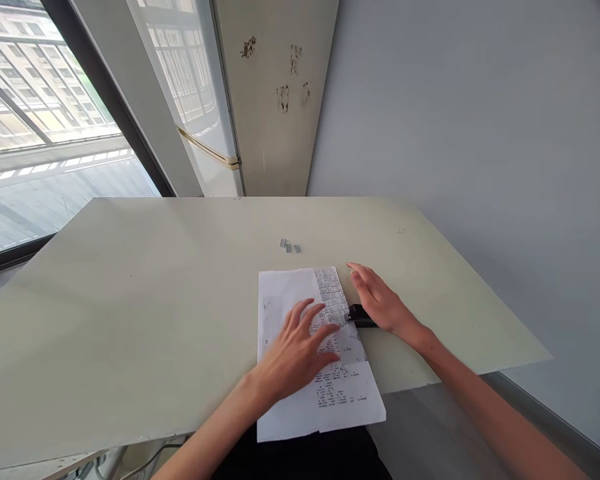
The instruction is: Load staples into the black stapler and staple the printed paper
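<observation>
A printed sheet of paper (285, 300) lies on the pale table (130, 300), its near end hanging past the front edge. My left hand (300, 350) rests flat on the sheet's middle, fingers spread. My right hand (380, 300) lies open over a small black stapler (361, 316) at the paper's right edge, palm pressing on its rear part. The stapler's front end meets the sheet's edge; most of it is hidden under my hand.
A few strips of loose staples (290, 247) lie on the table beyond the paper. A grey wall stands to the right, a window (40, 120) to the left, and a worn cream panel (275, 93) behind the table's far edge.
</observation>
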`<state>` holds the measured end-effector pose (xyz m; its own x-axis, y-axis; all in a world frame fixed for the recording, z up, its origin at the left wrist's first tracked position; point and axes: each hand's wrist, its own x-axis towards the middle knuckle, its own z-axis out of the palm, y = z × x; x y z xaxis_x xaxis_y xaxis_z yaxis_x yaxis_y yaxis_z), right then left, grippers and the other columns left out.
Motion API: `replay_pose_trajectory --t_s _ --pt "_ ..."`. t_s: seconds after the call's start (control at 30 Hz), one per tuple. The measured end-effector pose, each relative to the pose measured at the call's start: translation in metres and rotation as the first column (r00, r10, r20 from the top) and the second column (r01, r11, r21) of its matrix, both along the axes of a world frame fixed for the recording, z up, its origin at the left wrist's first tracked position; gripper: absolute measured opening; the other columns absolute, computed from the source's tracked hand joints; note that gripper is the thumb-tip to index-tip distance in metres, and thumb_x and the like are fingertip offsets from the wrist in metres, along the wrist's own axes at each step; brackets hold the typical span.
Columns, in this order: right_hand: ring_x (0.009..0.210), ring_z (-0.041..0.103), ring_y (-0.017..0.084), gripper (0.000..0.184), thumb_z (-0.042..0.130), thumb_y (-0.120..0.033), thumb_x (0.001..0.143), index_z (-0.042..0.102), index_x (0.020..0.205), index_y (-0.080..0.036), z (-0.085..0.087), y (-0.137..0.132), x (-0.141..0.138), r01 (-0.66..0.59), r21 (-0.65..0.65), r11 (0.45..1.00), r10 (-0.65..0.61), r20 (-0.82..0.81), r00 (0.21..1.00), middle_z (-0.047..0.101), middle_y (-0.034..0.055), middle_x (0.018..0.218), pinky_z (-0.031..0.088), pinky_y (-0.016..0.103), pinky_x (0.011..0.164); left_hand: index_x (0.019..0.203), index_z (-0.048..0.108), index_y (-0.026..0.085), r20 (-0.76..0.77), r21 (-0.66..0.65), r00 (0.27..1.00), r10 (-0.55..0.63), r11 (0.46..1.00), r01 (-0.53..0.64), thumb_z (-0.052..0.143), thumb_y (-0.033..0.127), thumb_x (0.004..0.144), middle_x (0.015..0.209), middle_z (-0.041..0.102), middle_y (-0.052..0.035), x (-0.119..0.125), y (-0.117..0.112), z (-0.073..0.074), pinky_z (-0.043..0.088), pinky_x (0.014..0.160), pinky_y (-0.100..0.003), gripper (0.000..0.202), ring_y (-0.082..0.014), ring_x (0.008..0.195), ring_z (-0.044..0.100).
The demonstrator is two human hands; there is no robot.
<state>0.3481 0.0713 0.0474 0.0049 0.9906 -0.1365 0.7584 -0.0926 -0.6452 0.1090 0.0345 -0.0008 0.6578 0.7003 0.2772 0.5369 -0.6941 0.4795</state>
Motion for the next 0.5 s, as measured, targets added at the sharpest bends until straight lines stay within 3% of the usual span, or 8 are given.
replay_pose_trajectory --t_s 0.13,0.27,0.5 --pt "0.157 0.034 0.030 0.070 0.018 -0.069 0.106 0.044 0.157 -0.030 -0.005 0.007 -0.008 -0.047 0.010 0.999 0.047 0.047 0.998 0.044 0.0053 0.166 0.033 0.057 0.126 0.155 0.046 0.034 -0.082 0.045 0.992 -0.095 0.994 0.098 0.060 0.051 0.102 0.175 0.020 -0.0090 0.008 -0.009 -0.008 0.028 0.126 -0.066 0.057 -0.0393 0.161 0.013" --pt "0.159 0.028 0.029 0.069 0.017 -0.069 0.106 0.042 0.159 -0.032 -0.008 0.007 -0.009 -0.105 0.007 0.994 0.105 0.034 0.994 0.039 0.0035 0.169 0.030 0.057 0.128 0.154 0.049 0.031 -0.093 0.057 0.988 -0.127 0.989 0.133 0.056 0.051 0.105 0.176 0.014 -0.0098 0.014 -0.003 -0.012 0.023 0.129 -0.062 0.054 -0.0366 0.161 0.010" --pt "0.161 0.025 0.028 0.067 0.019 -0.068 0.107 0.043 0.159 -0.033 -0.005 0.008 -0.010 -0.172 0.009 0.985 0.171 0.069 0.983 0.037 0.0014 0.170 0.027 0.055 0.129 0.153 0.051 0.034 -0.051 0.051 0.990 -0.130 0.990 0.133 0.059 0.052 0.103 0.176 0.009 -0.0036 0.023 0.003 -0.015 0.020 0.131 -0.060 0.054 -0.0358 0.161 0.008"
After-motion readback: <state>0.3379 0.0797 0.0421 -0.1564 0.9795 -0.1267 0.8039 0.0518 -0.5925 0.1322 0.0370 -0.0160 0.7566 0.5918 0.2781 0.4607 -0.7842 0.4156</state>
